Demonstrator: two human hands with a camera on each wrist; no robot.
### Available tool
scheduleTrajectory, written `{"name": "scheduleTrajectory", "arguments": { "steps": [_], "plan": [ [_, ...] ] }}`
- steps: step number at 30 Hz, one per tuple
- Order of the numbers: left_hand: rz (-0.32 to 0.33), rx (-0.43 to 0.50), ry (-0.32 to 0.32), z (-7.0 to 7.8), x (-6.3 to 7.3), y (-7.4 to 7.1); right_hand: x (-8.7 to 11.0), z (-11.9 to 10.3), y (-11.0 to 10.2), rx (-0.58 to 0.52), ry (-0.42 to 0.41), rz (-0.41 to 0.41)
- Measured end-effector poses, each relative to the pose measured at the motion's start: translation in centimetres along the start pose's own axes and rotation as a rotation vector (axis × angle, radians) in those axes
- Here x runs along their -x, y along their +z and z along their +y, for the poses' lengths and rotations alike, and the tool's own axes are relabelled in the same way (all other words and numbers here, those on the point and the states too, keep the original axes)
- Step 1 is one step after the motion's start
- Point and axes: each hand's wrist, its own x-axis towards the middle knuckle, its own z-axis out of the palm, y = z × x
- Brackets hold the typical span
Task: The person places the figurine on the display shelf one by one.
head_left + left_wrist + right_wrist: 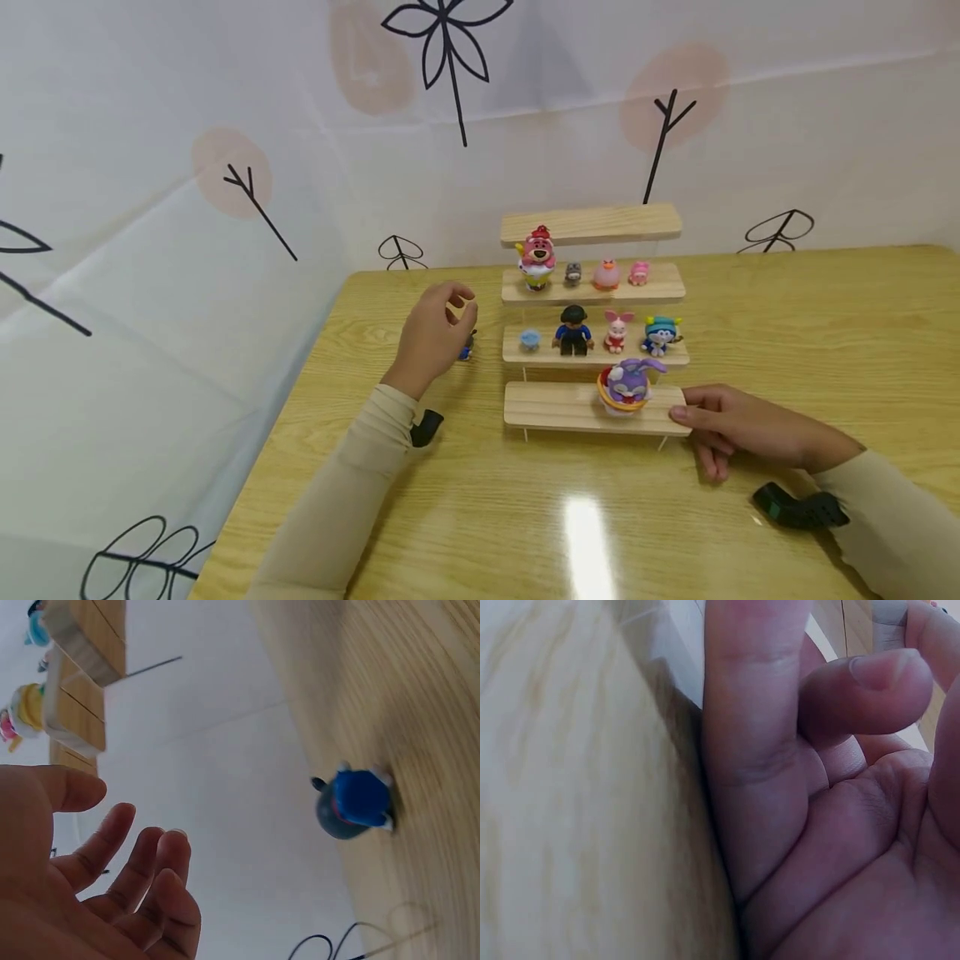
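Observation:
A tiered wooden display shelf [555,408] stands on the table. My right hand [757,429] grips the right end of its lowest tier, thumb on the board, other fingers lower beside the table; the right wrist view shows those fingers [754,735] close up. To the left of the shelf, my left hand [438,333] is raised with fingers loosely bent and nothing in them. Close by stands a small dark figurine with a blue back [360,799], mostly hidden behind the hand in the head view. A purple rabbit-eared figurine [627,385] sits on the lowest tier.
Higher tiers carry a pink bear figurine [537,258], a pink round bird [607,275], a dark-capped toy person [573,332], a piglet figurine [617,332], a blue-hatted figurine [661,335] and a small blue cup-like piece [530,339]. A patterned cloth [525,167] hangs behind the table.

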Motion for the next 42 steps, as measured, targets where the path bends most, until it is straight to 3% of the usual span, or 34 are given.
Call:
{"name": "scheduleTrajectory", "arguments": {
  "steps": [10, 22, 30, 42],
  "plan": [
    [-0.163, -0.030, -0.108, -2.3, -0.6, 0.5, 0.1, 0.1, 0.0, 0.020, 0.011, 0.012],
    [-0.303, -0.083, -0.188, -4.0, -0.9, 1.1, 0.0, 0.1, 0.0, 0.013, 0.014, 0.006],
    [-0.383, -0.106, -0.196, -4.2, -0.7, 1.2, 0.0, 0.0, 0.0, 0.016, 0.015, 0.001],
    [-0.420, -0.122, -0.173, -4.6, -0.7, 1.7, -0.2, 0.0, 0.0, 0.005, 0.015, -0.001]
  ]
}}
